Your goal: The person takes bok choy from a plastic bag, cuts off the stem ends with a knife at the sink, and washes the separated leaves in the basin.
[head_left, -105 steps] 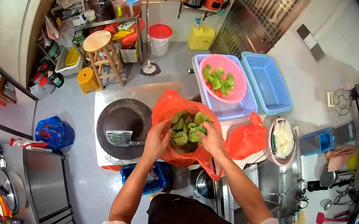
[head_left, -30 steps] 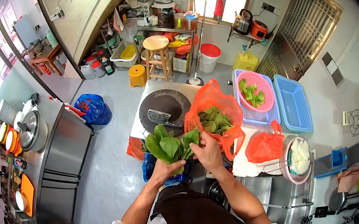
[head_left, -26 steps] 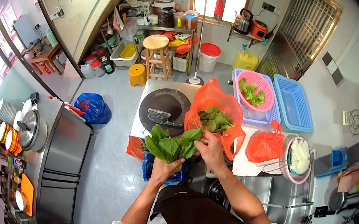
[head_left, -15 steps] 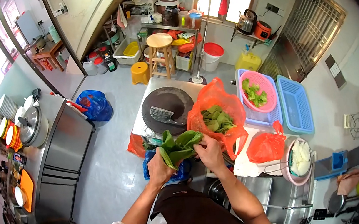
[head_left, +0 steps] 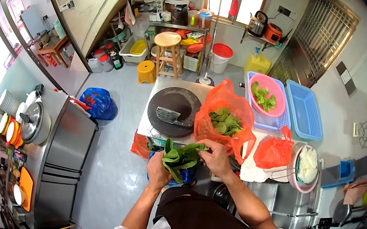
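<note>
Greens [head_left: 179, 157], a loose leafy bunch, are held between both hands, in front of the apron and nearer the wearer than the chopping board [head_left: 159, 127]. L hand [head_left: 157, 168]: mostly closed, fingers curled on the bunch's L side; exact finger positions partly hidden. R hand [head_left: 214, 157]: nearly closed, thumb and fingers pinching the leaves at the R end.

Containers, as seen:
- Open red plastic bag [head_left: 241, 104], R of board: mouth wide, approx. upright, holds more loose green leaves [head_left: 226, 121].
- Blue-lined bin [head_left: 189, 174], below the bunch: contents n/v, hidden by hands and greens.
- Pink colander [head_left: 254, 80], inside the lilac basket [head_left: 259, 121]: some lighter green leaves [head_left: 263, 97] on its floor.
- Light-blue basket [head_left: 304, 107]: just beside lilac one, upright.
- Second red bag [head_left: 273, 153]: gathered at top, full-looking; contents can't tell.
- Pink basin [head_left: 296, 184], far R of worktop: strainer w/ long handle in it, carrying pale white food pcs. [head_left: 308, 165]; type can't tell.
- Lidded pot [head_left: 44, 130], L counter: lid on, contents n/v.
- White tub [head_left: 125, 53], on floor at rear: yellow basin [head_left: 138, 47] inside.
- White bucket [head_left: 220, 66], rear: red lid on.
- Blue plastic bag [head_left: 99, 104], on floor to L: bulging, contents unclear.

Cleaver [head_left: 168, 115] lies flat on the board, handle toward the open bag.
</note>
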Tool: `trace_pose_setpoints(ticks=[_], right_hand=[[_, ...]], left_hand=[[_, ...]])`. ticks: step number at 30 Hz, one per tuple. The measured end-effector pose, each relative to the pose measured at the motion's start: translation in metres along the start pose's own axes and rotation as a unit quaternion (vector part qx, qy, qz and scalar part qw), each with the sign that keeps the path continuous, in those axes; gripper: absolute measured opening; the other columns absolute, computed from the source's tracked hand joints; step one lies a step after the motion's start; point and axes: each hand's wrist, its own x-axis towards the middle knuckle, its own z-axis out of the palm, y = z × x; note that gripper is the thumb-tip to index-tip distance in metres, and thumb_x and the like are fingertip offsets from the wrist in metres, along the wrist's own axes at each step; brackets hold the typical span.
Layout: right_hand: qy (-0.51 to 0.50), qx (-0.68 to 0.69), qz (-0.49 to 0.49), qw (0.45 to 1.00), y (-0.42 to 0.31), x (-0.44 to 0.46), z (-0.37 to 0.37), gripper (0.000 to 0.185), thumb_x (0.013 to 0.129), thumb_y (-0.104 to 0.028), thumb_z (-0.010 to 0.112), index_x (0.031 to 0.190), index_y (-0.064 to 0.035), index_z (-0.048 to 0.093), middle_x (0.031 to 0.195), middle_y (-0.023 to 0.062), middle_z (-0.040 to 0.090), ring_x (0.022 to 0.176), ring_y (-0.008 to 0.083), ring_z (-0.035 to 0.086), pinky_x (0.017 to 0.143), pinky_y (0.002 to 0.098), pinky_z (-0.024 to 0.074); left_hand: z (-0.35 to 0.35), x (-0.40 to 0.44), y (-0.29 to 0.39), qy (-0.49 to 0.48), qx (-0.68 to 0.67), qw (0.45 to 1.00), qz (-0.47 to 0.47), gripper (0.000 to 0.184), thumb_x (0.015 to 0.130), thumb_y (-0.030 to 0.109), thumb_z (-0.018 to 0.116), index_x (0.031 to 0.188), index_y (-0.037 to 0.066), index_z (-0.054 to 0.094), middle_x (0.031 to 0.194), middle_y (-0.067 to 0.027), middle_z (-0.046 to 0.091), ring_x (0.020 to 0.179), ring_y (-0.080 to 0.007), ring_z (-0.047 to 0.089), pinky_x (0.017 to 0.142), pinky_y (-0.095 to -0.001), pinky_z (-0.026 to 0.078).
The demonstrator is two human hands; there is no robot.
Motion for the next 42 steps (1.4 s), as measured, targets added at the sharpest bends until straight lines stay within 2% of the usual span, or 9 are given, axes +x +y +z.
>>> trace_pose_setpoints(ticks=[7, 12, 16, 17, 20, 27, 32, 36, 42], right_hand=[[-0.096, 0.135, 0.097, 0.981, -0.014, 0.002, -0.013, 0.019, 0.081, -0.006, 0.062, 0.097, 0.0026, 0.070, 0.066, 0.0015, 0.061, 0.052, 0.0068, 0.053, 0.044, 0.0216, 0.0418], [-0.005, 0.182, 0.105, 0.978, -0.018, 0.004, -0.011, 0.015, 0.082, -0.005, 0.059, 0.091, 0.0020, 0.069, 0.065, 0.0035, 0.059, 0.051, 0.0077, 0.052, 0.043, 0.0214, 0.0406], [0.043, 0.133, 0.061, 0.988, -0.023, 0.011, -0.028, 0.015, 0.084, -0.008, 0.057, 0.088, 0.0018, 0.068, 0.067, 0.0036, 0.061, 0.053, 0.0080, 0.053, 0.044, 0.0222, 0.0419], [0.032, 0.085, 0.057, 0.994, -0.022, 0.010, -0.029, 0.016, 0.084, -0.009, 0.057, 0.088, 0.0020, 0.068, 0.068, 0.0032, 0.061, 0.054, 0.0080, 0.054, 0.045, 0.0226, 0.0432], [-0.068, 0.036, 0.067, 0.995, 0.020, 0.014, -0.010, 0.018, 0.084, -0.010, 0.060, 0.095, 0.0023, 0.067, 0.071, 0.0040, 0.064, 0.057, 0.0090, 0.059, 0.048, 0.0244, 0.0473], [-0.157, -0.219, 0.136, 0.953, 0.201, 0.022, 0.084, 0.027, 0.080, -0.022, 0.071, 0.101, -0.0051, 0.069, 0.084, 0.0159, 0.071, 0.078, 0.0310, 0.069, 0.072, 0.0414, 0.0539], [-0.249, -0.236, 0.156, 0.926, 0.240, 0.035, 0.099, 0.077, 0.074, -0.029, 0.076, 0.138, 0.0012, 0.047, 0.111, 0.0212, 0.067, 0.105, 0.0338, 0.064, 0.091, 0.0378, 0.0490], [-0.230, -0.230, 0.159, 0.932, 0.224, 0.037, 0.095, 0.057, 0.079, -0.026, 0.072, 0.129, -0.0021, 0.058, 0.118, 0.0199, 0.065, 0.105, 0.0291, 0.066, 0.090, 0.0360, 0.0495], [-0.212, -0.102, 0.144, 0.961, 0.190, 0.040, 0.083, 0.039, 0.086, -0.022, 0.061, 0.120, -0.0025, 0.063, 0.109, 0.0147, 0.070, 0.098, 0.0260, 0.067, 0.086, 0.0359, 0.0502]], left_hand=[[-0.010, 0.000, -0.014, -0.005, -0.006, 0.999, 0.036, 0.038, 0.070, 0.016, 0.077, 0.103, 0.006, 0.060, 0.089, -0.0133, 0.062, 0.082, -0.0365, 0.059, 0.069, -0.0428, 0.047], [-0.015, 0.001, -0.025, -0.019, 0.013, 0.998, 0.050, 0.038, 0.071, 0.019, 0.076, 0.103, 0.006, 0.060, 0.092, -0.0138, 0.063, 0.086, -0.0373, 0.060, 0.071, -0.0429, 0.048], [-0.034, -0.004, -0.029, -0.067, 0.053, 0.979, -0.186, 0.050, 0.071, 0.025, 0.081, 0.111, 0.006, 0.058, 0.101, -0.0165, 0.066, 0.095, -0.0367, 0.063, 0.079, -0.0409, 0.051], [-0.040, -0.008, -0.026, -0.021, -0.042, 0.971, -0.236, 0.041, 0.077, 0.011, 0.075, 0.114, 0.006, 0.060, 0.097, -0.0118, 0.068, 0.086, -0.0291, 0.068, 0.073, -0.0382, 0.052], [-0.047, -0.021, -0.066, 0.032, -0.292, 0.901, -0.321, 0.033, 0.079, 0.005, 0.073, 0.110, 0.001, 0.061, 0.097, -0.0048, 0.067, 0.086, -0.0178, 0.065, 0.078, -0.0339, 0.053], [-0.051, -0.052, -0.091, 0.039, -0.552, 0.735, -0.391, 0.073, 0.082, 0.057, 0.066, 0.131, 0.006, 0.048, 0.101, -0.0051, 0.061, 0.095, -0.0201, 0.061, 0.083, -0.0424, 0.054], [-0.042, -0.058, -0.082, 0.008, -0.646, 0.648, -0.402, 0.087, 0.082, 0.072, 0.047, 0.139, 0.007, 0.041, 0.100, -0.0060, 0.061, 0.098, -0.0204, 0.060, 0.093, -0.0436, 0.049], [-0.044, -0.051, -0.066, 0.027, -0.660, 0.622, -0.421, 0.076, 0.092, 0.066, 0.040, 0.137, 0.005, 0.042, 0.103, -0.0070, 0.061, 0.098, -0.0225, 0.059, 0.091, -0.0427, 0.050], [-0.037, -0.054, -0.088, -0.032, -0.774, 0.478, -0.413, 0.080, 0.092, 0.072, 0.027, 0.131, 0.006, 0.049, 0.102, -0.0086, 0.061, 0.093, -0.0241, 0.059, 0.082, -0.0401, 0.051]])
